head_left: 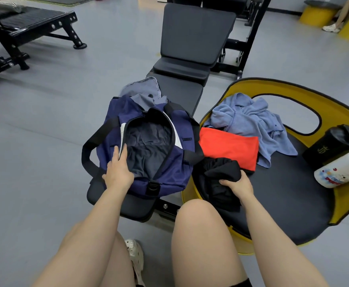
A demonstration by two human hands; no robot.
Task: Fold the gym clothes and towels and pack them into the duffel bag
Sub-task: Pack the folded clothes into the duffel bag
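Grey gym flooring is spreading around a black weight bench (181, 94), where a navy duffel bag (146, 146) is sitting unzipped with its dark lining showing. At the bag's 7 o'clock, the left hand (118, 170) is resting with straight fingers on the zipper edge, holding the mouth open. At the bag's 4 o'clock, on a yellow-rimmed round seat (347, 193), the right hand (236, 184) is gripping a bunched black garment (219, 179), fingers curled into the cloth. It is looking light, limp and floppy (likely to unfold if lifted by one corner), so supporting the whole bundle seems wise. A folded red garment (229, 149) and a crumpled blue towel (252, 123) are lying behind it.
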